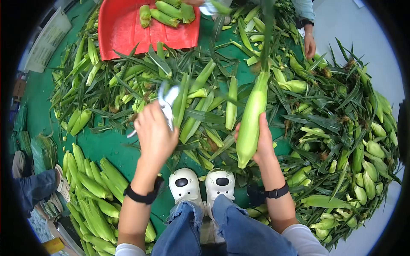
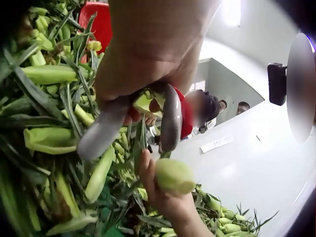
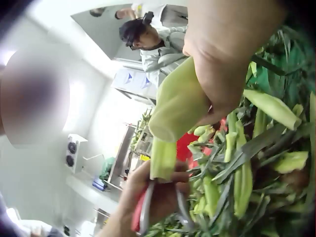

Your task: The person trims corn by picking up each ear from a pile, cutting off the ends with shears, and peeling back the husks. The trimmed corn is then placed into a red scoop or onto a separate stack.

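My left hand (image 1: 156,133) grips silver-grey pruning shears (image 1: 169,101), their metal end pointing away from me. Red shows on the tool (image 3: 139,212) in the right wrist view, where a pale green piece (image 3: 163,162) overlaps the left hand. To the right, my right hand (image 1: 266,141) holds a corn ear (image 1: 253,117) in its green husk. The ear's rounded butt points down toward my feet, and its long leafy end (image 1: 267,38) stretches away. The shears are apart from this ear, over a litter of husks.
Loose husks and leaves (image 1: 200,106) cover the green floor (image 1: 124,147). A red scoop (image 1: 119,36) at the top holds several trimmed ears (image 1: 164,15). Ears lie piled at lower left (image 1: 92,200); leafy corn heaps (image 1: 341,128) fill the right. Another person's hand (image 1: 310,45) reaches in at upper right.
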Tool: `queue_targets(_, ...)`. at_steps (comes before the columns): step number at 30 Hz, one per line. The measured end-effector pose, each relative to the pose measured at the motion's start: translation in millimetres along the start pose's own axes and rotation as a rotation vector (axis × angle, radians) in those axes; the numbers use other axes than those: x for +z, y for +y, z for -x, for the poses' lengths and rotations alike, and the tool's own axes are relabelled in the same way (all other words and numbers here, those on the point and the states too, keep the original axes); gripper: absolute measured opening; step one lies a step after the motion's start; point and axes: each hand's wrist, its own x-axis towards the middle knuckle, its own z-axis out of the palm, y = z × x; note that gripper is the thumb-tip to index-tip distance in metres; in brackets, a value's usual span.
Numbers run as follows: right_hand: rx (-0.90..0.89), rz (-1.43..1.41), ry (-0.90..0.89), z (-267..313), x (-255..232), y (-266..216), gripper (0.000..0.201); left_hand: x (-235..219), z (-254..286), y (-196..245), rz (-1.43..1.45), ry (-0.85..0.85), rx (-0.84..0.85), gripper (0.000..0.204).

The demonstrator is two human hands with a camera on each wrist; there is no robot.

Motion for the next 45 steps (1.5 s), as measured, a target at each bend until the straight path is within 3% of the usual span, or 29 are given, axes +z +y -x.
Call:
queue_targets(1, -0.034, 0.067, -0.009, 4.4, 3.1, -2.3, 0.053, -5.8, 7.5, 10.3, 0.094, -0.076, 0.031, 0.07)
queue_targets(2, -0.064, 0.132, -0.022, 8.8, 8.7, -4.8, 0.05, -8.2, 13.3, 19.8, 0.258, -0.261, -0.031, 0.071)
queue_targets(5, -0.254, 0.519, -0.023, 9.8, 11.0, 8.5, 0.047, -4.3, 34.7, 46.6, 0.729, -0.457, -0.097, 0.076)
queue_targets(7, -0.386, 0.848, -0.027, 20.1, 15.4, 9.3, 0.051, -7.9, 28.6, 54.9, 0.801, -0.496, -0.084, 0.077)
queue_targets(11, -0.396, 1.215, -0.036, 42.6, 22.8, -10.2, 0.056, -20.9, 8.7, 37.1, 0.808, -0.555, 0.029, 0.076)
queue_targets(14, -0.562, 1.604, -0.034, 49.9, 25.0, -28.7, 0.058, -29.2, -3.1, 17.5, 0.855, -0.729, 0.061, 0.074)
queue_targets(17, -0.659, 1.784, -0.032, 48.0, 23.6, -39.1, 0.06, -26.8, -1.0, 7.1, 0.933, -0.791, 0.055, 0.073)
queue_targets(19, -0.697, 1.893, -0.038, 47.6, 24.6, -47.9, 0.064, -18.7, 5.7, 9.8, 1.037, -0.772, -0.066, 0.065)
queue_targets(20, -0.708, 1.884, -0.049, 46.7, 26.2, -51.4, 0.063, -17.6, 7.4, 13.7, 1.087, -0.763, -0.127, 0.061)
queue_targets(21, -0.718, 1.876, -0.059, 45.6, 28.2, -55.0, 0.063, -19.4, 9.2, 19.2, 0.991, -0.764, -0.155, 0.044)
queue_targets(24, -0.637, 1.685, -0.116, 41.1, 16.6, -54.8, 0.061, -10.0, 11.5, 17.2, 0.529, -0.491, -0.086, 0.033)
queue_targets(25, -0.595, 1.594, -0.134, 36.8, 9.2, -50.4, 0.06, -3.7, 10.5, 8.8, 0.535, -0.444, -0.104, 0.031)
queue_targets(26, -0.453, 1.222, -0.137, 31.4, -0.6, -38.1, 0.058, 0.5, 10.9, 0.6, 0.582, -0.544, -0.163, 0.036)
queue_targets(28, -0.179, 0.479, -0.135, 21.2, -15.6, -12.8, 0.054, -7.3, 19.6, -0.5, 1.002, -0.822, -0.29, 0.052)
queue_targets(29, -0.015, 0.23, -0.192, 22.0, -6.8, -13.3, 0.05, -12.5, 27.9, 3.7, 1.201, -0.803, -0.124, 0.065)
queue_targets(30, 0.037, 0.18, -0.226, 22.4, 2.4, -11.5, 0.048, -20.6, 34.1, 12.7, 1.247, -0.891, -0.144, 0.068)
queue_targets(32, 0.136, 0.098, -0.202, 23.9, 10.9, -1.4, 0.048, -12.9, 51.3, 26.3, 1.45, -0.914, -0.108, 0.069)
queue_targets(35, 0.332, 0.144, -0.163, 28.7, 7.3, 17.9, 0.058, -5.6, 49.7, 44.5, 1.509, -0.856, -0.309, 0.068)
queue_targets(38, 0.26, 0.371, -0.254, 46.0, 23.6, 20.9, 0.068, 15.2, 21.5, 47.7, 1.434, -0.536, -0.238, 0.064)
queue_targets(39, 0.273, 0.225, -0.289, 46.1, 19.0, 24.1, 0.064, 9.0, 15.0, 44.4, 1.246, -0.551, -0.169, 0.056)
queue_targets(42, 0.127, 0.347, -0.294, 49.9, 15.2, 16.9, 0.068, 8.6, -1.9, 28.3, 0.663, -0.191, 0.009, 0.051)
queue_targets(44, 0.012, 0.445, -0.353, 50.8, 6.0, 17.7, 0.059, -3.5, -16.4, 16.2, 0.97, -0.255, -0.388, 0.047)
queue_targets(45, -0.043, 0.498, -0.391, 50.4, 3.6, 17.9, 0.057, -1.6, -15.0, 11.1, 1.126, -0.236, -0.415, 0.044)
